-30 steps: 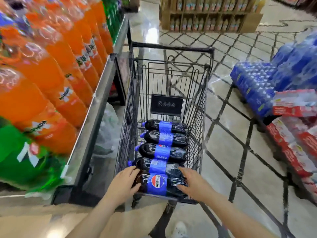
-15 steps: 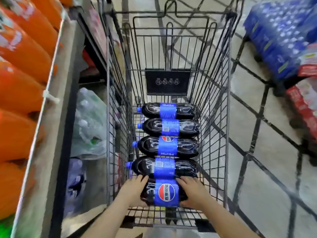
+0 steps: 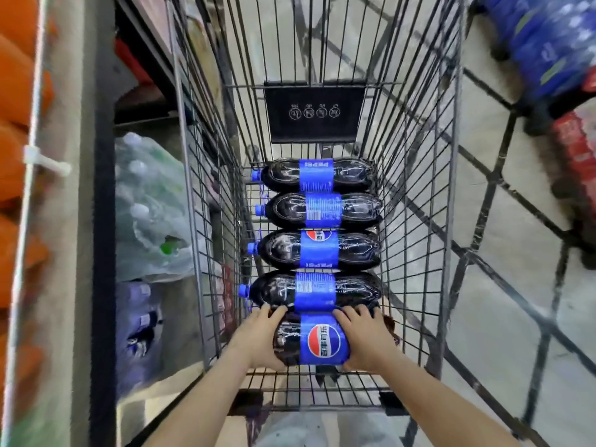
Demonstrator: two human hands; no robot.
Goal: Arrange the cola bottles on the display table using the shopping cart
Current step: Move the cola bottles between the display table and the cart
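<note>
A wire cart [image 3: 448, 221] is seen from above, with orange bottles [image 3: 16, 101] shelved at far left. Five cola bottles [image 3: 319, 212] lie flat in a row on the cart floor, caps left. The nearest bottle [image 3: 322, 340] is gripped at both ends — left hand [image 3: 259, 338] and right hand [image 3: 366, 340], fingers curled over it.

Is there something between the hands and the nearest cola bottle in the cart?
No. The left hand and the right hand already grip the nearest bottle at its two ends. Above it nothing visible blocks a lift; the next bottle lies against its far side.
</note>
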